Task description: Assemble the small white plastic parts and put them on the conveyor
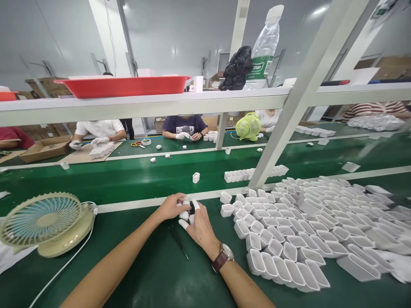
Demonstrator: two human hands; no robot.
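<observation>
"Handling small white pieces (184, 216) with both hands: is that the step?"

"So I judge it. They sit between the two hands, over the green table (144, 273), close to the pale rail (135, 205). The left hand (172, 207) curls in from one side, fingers bent. The right hand (201, 226) comes from the other, thumb and forefinger spread apart, with white finger covers (183, 224) on both tips."

"Are they gripping anything?"

"The left may be pinching a piece, but its fingers overlap the pieces too much to be sure. With the right, I can't tell whether it grips or merely steadies."

"And the next move?"

"It calls, I'd say, for fine fingertip work, one hand steadying while the other adjusts. The dark tweezers (179, 241) (if tweezers they are, being thin and dark on green) lie just below the hands, unheld."

"What's lost to view?"

"The number and full shape of the pieces, and the left fingertips. Both forearms run off the lower edge. A slanting post (272, 145) crosses in front of a row of cups (239, 175) beyond the rail, and the packed white cups (284, 271) beside the right hand run out at the picture's edge."
</observation>
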